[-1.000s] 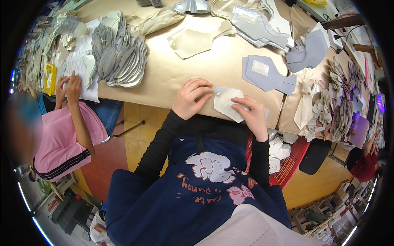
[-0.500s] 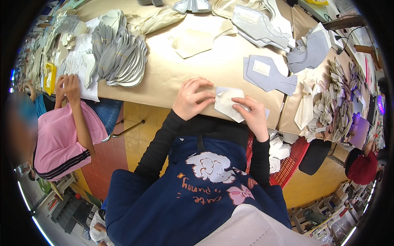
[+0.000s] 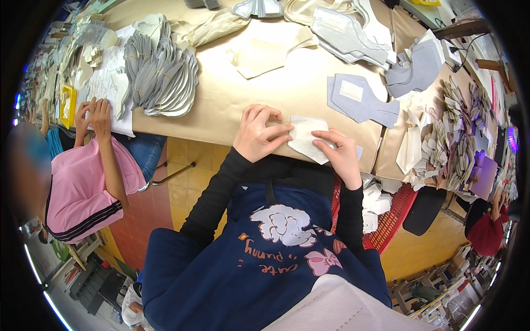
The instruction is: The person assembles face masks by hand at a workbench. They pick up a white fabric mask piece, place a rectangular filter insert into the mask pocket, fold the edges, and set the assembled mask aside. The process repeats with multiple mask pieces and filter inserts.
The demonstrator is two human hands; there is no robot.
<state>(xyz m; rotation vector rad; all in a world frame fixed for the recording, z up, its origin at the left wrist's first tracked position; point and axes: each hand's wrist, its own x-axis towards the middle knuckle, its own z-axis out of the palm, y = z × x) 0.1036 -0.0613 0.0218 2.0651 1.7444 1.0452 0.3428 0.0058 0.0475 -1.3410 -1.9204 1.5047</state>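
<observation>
A small cream fabric piece [image 3: 305,134] with a jagged lower left edge lies at the table's near edge in front of me. A sliver of grey shows along its upper left rim. My left hand [image 3: 259,132] pinches at its left edge with thumb and forefinger, the other fingers curled. Over its right part, my right hand [image 3: 338,150] grips it between thumb and fingers, which cover that side. Just beyond lie flat grey cut pieces [image 3: 376,107] with a pale label. Farther off is a larger cream cut piece [image 3: 259,56].
Grey cut pieces [image 3: 160,74] are bundled at the left, beside a co-worker in a pink top [image 3: 91,185]. Grey panels [image 3: 345,36] are stacked at the back. More bundles [image 3: 455,138] crowd the right. Below the table stands a red crate [image 3: 395,218] with white scraps.
The cream layer's upper left corner, folded back before with grey showing, now lies flatter. My left fingers have shifted slightly right. My right hand stays put.
</observation>
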